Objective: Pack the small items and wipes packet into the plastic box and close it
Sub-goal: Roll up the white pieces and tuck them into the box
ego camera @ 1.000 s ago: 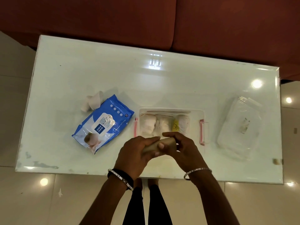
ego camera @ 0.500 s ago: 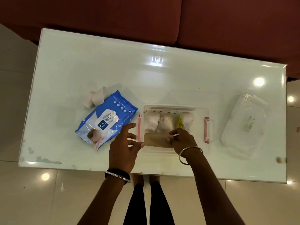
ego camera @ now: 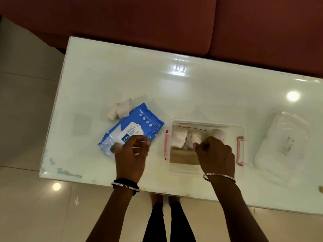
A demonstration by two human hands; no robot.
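The left hand [ego camera: 130,154], fingers loosely apart and blurred, hovers at the near end of the blue plastic wipes packet [ego camera: 132,130]; a loose pinch could let its slick film slip. The right hand [ego camera: 215,155], curled with nothing visibly gripped, rests over the clear plastic box [ego camera: 242,154], which holds white bundles [ego camera: 179,139] beyond its knuckles and a tan packet [ego camera: 183,155] just left of them. The packet may not fit. The clear lid [ego camera: 281,144] lies well right on the glossy white table [ego camera: 157,84], a red sofa [ego camera: 157,23] beyond.

Far half of the glossy white table [ego camera: 122,75] lies bare, open to a reach; blue wet-wipes packet [ego camera: 138,126] and crumpled pale tissue [ego camera: 120,109] crowd the near left; open clear plastic box [ego camera: 242,135] centre-right; its clear lid [ego camera: 279,142] just beside; left hand [ego camera: 131,154] overlaps the packet; right hand [ego camera: 216,156] covers the box's near right.
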